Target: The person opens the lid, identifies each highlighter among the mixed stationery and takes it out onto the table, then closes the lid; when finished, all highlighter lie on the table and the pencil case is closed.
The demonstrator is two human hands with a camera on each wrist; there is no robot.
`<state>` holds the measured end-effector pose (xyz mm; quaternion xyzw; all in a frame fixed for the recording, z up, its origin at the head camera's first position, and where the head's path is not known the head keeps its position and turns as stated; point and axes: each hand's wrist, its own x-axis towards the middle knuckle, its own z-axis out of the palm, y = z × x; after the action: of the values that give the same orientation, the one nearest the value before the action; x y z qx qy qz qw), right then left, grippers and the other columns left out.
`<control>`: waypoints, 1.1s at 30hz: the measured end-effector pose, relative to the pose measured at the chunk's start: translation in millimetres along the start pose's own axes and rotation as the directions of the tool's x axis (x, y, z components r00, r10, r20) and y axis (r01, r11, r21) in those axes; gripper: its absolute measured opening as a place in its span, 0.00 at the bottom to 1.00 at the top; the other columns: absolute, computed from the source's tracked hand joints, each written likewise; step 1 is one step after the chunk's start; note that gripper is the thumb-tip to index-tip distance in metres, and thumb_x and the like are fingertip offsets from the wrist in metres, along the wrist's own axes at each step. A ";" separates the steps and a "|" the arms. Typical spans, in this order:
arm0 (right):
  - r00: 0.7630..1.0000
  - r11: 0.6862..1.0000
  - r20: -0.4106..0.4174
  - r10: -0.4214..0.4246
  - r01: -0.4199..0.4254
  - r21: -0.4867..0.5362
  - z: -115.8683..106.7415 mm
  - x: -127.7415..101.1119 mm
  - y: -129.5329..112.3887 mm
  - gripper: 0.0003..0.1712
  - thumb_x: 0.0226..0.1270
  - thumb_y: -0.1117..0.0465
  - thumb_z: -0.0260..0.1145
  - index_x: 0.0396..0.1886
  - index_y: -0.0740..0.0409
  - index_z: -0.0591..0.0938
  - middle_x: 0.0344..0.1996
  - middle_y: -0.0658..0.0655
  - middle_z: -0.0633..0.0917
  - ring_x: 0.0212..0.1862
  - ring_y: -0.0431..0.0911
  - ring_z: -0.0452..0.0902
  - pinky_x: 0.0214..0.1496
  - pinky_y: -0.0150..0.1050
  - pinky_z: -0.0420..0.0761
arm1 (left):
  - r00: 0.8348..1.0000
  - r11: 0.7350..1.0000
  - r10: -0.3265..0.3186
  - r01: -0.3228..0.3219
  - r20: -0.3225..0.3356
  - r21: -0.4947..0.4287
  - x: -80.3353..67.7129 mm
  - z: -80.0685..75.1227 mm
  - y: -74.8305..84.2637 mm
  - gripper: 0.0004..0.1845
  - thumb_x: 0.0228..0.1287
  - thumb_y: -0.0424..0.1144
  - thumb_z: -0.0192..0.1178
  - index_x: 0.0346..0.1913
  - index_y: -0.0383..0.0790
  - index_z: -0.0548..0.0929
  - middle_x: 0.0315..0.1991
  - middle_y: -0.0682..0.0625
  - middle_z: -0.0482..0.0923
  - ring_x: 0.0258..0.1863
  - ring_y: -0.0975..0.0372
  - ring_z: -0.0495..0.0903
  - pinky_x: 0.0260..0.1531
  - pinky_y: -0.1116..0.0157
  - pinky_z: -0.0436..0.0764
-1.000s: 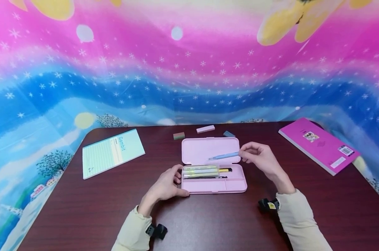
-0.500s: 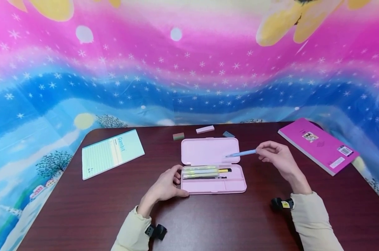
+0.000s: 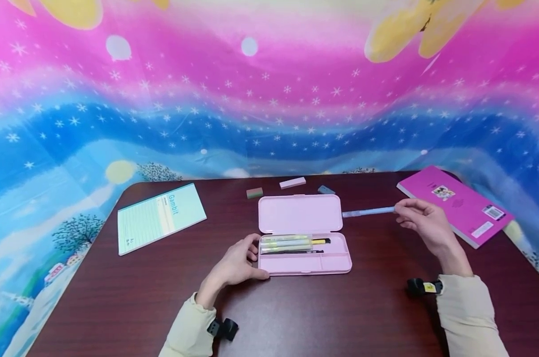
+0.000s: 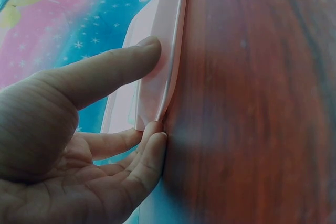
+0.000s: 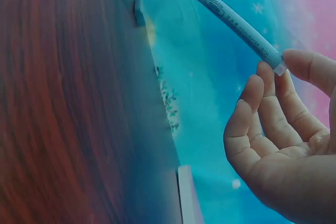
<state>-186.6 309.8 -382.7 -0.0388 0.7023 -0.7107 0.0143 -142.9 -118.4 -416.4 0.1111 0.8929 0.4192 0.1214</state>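
An open pink pencil case (image 3: 302,265) lies in the middle of the dark wooden table (image 3: 296,317), its lid (image 3: 299,213) flat behind the tray. Several pens (image 3: 292,244) lie in the tray. My left hand (image 3: 236,263) holds the case's left end, thumb on the rim (image 4: 157,56) and fingers at the corner. My right hand (image 3: 423,223) pinches the end of a light blue pen (image 3: 367,212), held level above the table to the right of the lid. In the right wrist view the blue pen (image 5: 236,24) sticks out from my fingertips.
A green notebook (image 3: 160,215) lies at the left, a magenta book (image 3: 457,206) at the right beside my right hand. Three small erasers, one green and pink (image 3: 254,193), one pink (image 3: 292,183) and one blue-grey (image 3: 325,190), sit behind the case. A bright patterned cloth hangs behind.
My right hand has carried the blue pen from over the case lid out to the right, past the lid's edge. The left hand and the case have stayed put.
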 end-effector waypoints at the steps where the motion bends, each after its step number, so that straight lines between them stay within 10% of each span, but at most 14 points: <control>1: 1.000 1.000 -0.007 0.007 -0.007 -0.001 -2.4 -0.2 0.5 0.06 0.67 0.63 0.64 0.41 0.57 0.83 0.32 0.48 0.85 0.33 0.40 0.81 0.38 0.31 0.80 | 1.000 1.000 0.002 -0.002 0.001 -0.002 0.1 0.3 0.1 0.40 0.38 0.38 0.80 0.58 0.40 0.71 0.39 0.49 0.71 0.36 0.60 0.71 0.35 0.63 0.75; 10: 0.998 0.987 -0.032 0.057 -0.062 -0.147 -10.0 3.3 16.5 0.05 0.66 0.60 0.65 0.40 0.53 0.85 0.31 0.45 0.86 0.33 0.40 0.82 0.36 0.32 0.80 | 1.000 1.000 0.006 -0.006 0.007 0.004 0.2 0.8 -1.0 0.40 0.38 0.38 0.80 0.57 0.40 0.71 0.38 0.49 0.71 0.36 0.60 0.71 0.35 0.63 0.75; 18: 0.998 0.823 -0.061 -0.001 -0.033 -0.567 -8.9 3.3 22.4 0.24 0.67 0.52 0.65 0.50 0.69 0.80 0.33 0.50 0.86 0.33 0.40 0.79 0.34 0.35 0.80 | 1.000 1.000 0.002 -0.002 0.002 0.006 0.3 0.6 -0.9 0.40 0.38 0.38 0.80 0.57 0.40 0.71 0.38 0.49 0.71 0.36 0.60 0.71 0.35 0.63 0.74; 33: 0.998 0.718 -0.062 0.029 -0.064 -0.693 -12.0 2.6 27.3 0.21 0.67 0.52 0.64 0.47 0.68 0.82 0.34 0.63 0.85 0.31 0.42 0.77 0.31 0.36 0.78 | 1.000 1.000 0.000 0.000 -0.001 0.014 0.1 0.6 0.0 0.40 0.38 0.38 0.80 0.59 0.40 0.71 0.38 0.49 0.71 0.36 0.60 0.71 0.35 0.64 0.74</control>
<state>-191.0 321.2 -410.0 -0.0071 0.9183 -0.3958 0.0001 -142.8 -118.0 -416.8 0.1117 0.8957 0.4131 0.1204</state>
